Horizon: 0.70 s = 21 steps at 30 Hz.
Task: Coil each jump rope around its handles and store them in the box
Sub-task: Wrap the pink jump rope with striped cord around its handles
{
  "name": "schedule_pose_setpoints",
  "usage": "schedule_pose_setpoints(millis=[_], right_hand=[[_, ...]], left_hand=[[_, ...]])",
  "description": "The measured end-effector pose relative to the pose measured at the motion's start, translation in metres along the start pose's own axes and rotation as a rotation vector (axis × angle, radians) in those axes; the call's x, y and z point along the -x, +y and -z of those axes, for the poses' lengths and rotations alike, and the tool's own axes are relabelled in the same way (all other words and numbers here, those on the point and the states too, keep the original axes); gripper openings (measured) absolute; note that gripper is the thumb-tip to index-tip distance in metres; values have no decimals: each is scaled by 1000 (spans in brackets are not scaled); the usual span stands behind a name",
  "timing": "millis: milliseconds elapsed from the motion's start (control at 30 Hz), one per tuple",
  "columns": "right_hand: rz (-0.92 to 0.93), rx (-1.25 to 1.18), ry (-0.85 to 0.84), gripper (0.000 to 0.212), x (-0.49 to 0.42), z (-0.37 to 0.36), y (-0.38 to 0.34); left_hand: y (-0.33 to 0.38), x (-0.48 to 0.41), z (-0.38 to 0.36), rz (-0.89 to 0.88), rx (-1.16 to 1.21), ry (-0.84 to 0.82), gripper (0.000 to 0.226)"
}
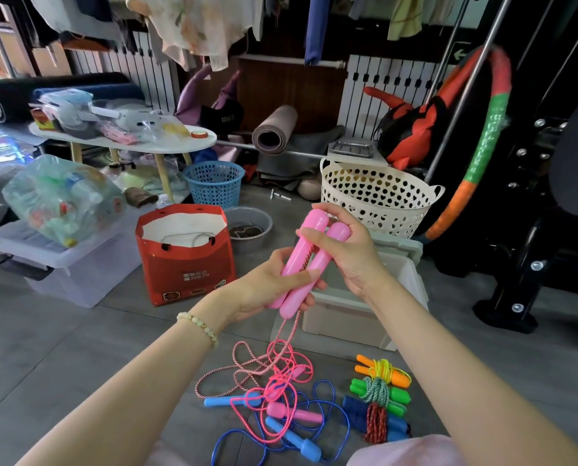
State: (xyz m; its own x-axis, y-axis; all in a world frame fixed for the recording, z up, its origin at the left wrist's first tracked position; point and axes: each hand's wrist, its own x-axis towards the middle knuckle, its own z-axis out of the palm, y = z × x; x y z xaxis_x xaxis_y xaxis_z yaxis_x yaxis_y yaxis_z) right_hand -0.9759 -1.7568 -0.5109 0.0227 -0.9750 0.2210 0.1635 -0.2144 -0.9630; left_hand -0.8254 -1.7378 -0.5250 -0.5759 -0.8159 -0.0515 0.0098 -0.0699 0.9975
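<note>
Two pink jump-rope handles [309, 250] lie side by side in the air, held by both hands. My left hand [274, 284] grips their lower ends and my right hand [344, 247] grips their upper ends. Their pink-and-white twisted rope [247, 364] hangs down loose to the floor. A pale storage box [354, 317] stands open right behind the hands. On the floor lie a tangled pink rope [291, 412] and blue rope [294, 438], uncoiled. To their right lie three coiled ropes with orange [381, 369], green [378, 391] and blue handles [375, 418].
A red paper bag [185, 264] and a clear lidded bin [62, 264] stand to the left. A grey basin [250, 227], a blue basket [213, 183] and a cream basket [378, 196] sit behind. Black gym equipment [533, 247] fills the right side.
</note>
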Motion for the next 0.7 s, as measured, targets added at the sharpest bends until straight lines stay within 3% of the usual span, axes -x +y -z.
schedule_pose_setpoints(millis=[67,200,367,700], right_hand=[[6,8,-18,39,1,-1,0],[-26,41,-62,38,5,-3,0],[42,72,-37,39,0,1,5],[116,51,85,42,-4,5,3]], left_hand=[[0,1,1,45,39,-10,28],[-1,4,2,126,54,-59,11],[1,4,1,167,31,-65,19],[6,-1,-8,38,-89,162,27]])
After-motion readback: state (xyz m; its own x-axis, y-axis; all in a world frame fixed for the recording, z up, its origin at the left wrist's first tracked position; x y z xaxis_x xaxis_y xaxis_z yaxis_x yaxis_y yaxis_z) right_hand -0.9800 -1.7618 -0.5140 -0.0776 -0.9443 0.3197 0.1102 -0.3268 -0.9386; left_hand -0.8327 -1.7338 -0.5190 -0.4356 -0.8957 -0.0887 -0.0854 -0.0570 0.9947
